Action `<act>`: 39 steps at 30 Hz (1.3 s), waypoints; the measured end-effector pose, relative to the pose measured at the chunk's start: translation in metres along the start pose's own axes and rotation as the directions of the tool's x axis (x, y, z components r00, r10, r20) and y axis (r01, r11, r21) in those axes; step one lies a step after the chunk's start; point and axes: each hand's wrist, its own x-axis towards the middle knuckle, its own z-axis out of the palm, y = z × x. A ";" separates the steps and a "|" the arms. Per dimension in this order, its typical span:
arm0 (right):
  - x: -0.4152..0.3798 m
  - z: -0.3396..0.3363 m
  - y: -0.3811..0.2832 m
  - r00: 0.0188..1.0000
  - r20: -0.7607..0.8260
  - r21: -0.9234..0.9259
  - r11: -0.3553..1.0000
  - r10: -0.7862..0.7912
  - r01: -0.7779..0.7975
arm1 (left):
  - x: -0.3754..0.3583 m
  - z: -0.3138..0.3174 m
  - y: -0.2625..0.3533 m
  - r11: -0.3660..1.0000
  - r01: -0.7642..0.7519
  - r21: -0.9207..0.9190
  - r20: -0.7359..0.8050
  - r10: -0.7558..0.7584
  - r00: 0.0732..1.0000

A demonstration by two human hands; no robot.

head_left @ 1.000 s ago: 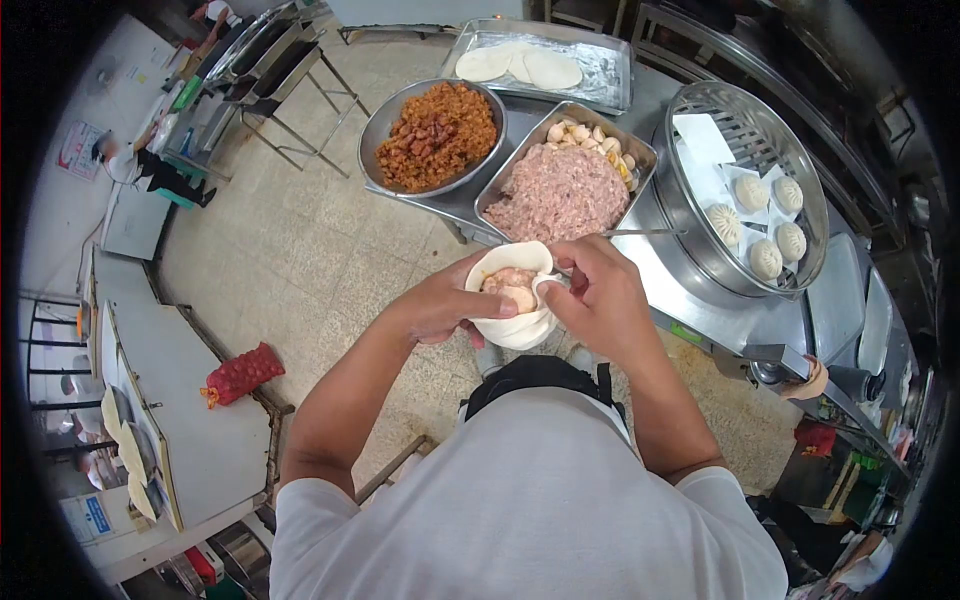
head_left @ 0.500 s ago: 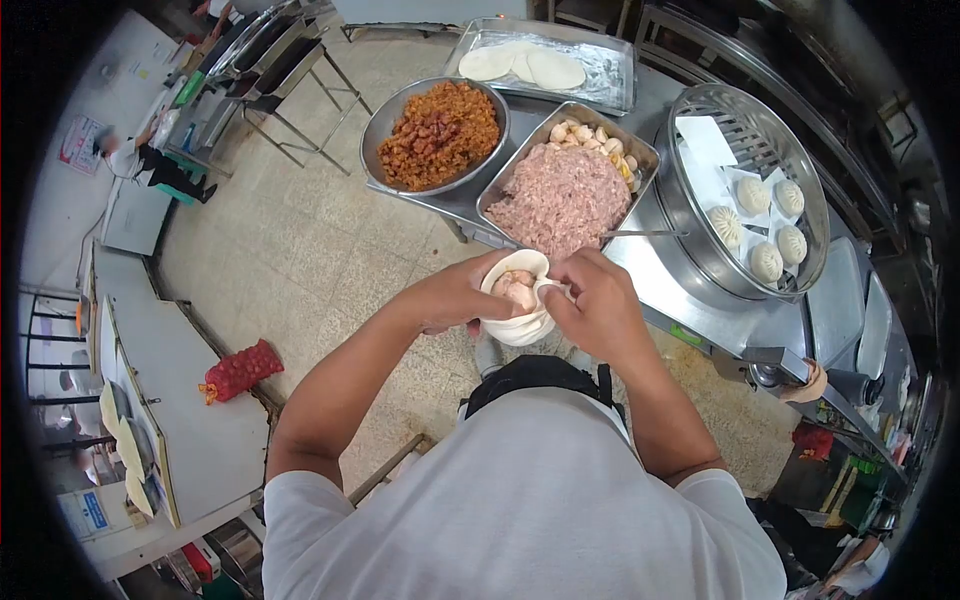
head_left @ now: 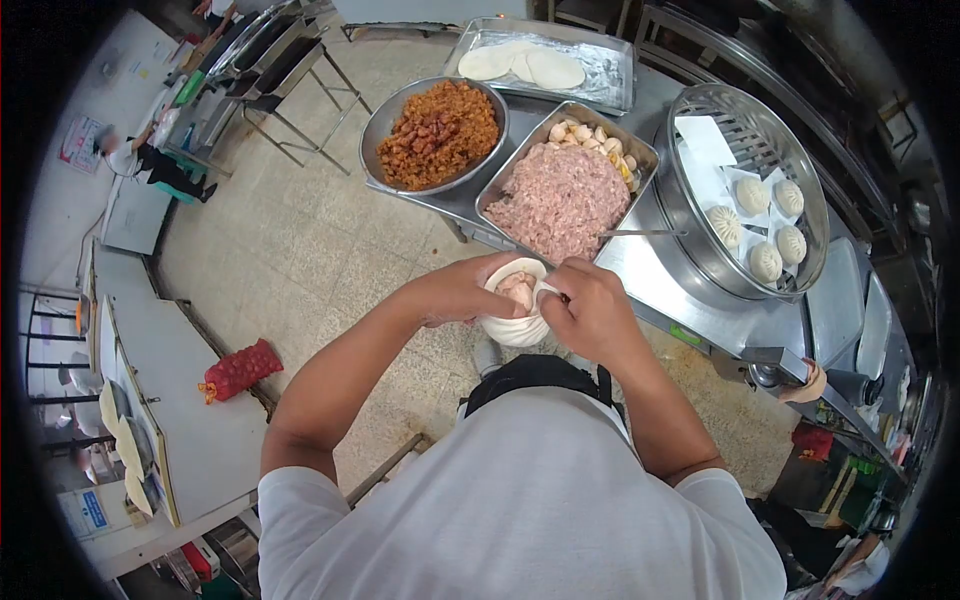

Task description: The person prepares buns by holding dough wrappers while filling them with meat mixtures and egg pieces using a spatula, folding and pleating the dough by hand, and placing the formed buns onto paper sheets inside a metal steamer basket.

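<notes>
Beyond right hand (head_left: 595,312), metal handle (head_left: 648,233) juts toward steamer (head_left: 690,250); free air above.

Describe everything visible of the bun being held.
The bun is pale, soft-looking dough, rounded below, with folds around its side. Its top gapes, showing pinkish filling. It is held in the air in front of the white shirt: the left hand supports one side, thumb at the opening; the right hand pinches the rim.

One head-worn view faces forward and down, close above the dough (head_left: 517,331)
</notes>
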 end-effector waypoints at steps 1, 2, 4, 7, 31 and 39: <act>0.002 -0.001 -0.005 1.000 0.001 0.000 1.000 -0.002 0.002 | -0.002 0.000 0.002 1.000 -0.001 -0.001 -0.002 0.001 1.000; 0.004 -0.002 -0.011 0.995 -0.094 0.012 1.000 0.021 -0.020 | -0.003 0.000 0.004 0.999 -0.034 -0.014 0.026 0.034 0.999; 0.006 -0.004 -0.012 0.981 -0.188 0.024 0.999 0.044 -0.041 | -0.002 -0.001 0.004 0.997 -0.067 -0.029 0.054 0.068 0.996; 0.007 -0.003 -0.003 0.996 -0.004 0.098 0.991 0.091 -0.091 | 0.005 -0.006 -0.005 0.993 -0.095 0.076 0.139 0.084 0.987; 0.010 0.014 0.010 0.991 0.005 -0.003 0.991 0.132 -0.132 | 0.032 0.041 -0.088 0.387 -0.289 -0.876 -0.236 0.179 0.955; 0.028 -0.003 -0.024 0.996 -0.084 -0.024 1.000 -0.018 0.016 | 0.032 0.042 -0.073 0.227 -0.516 -0.826 -0.411 0.384 0.827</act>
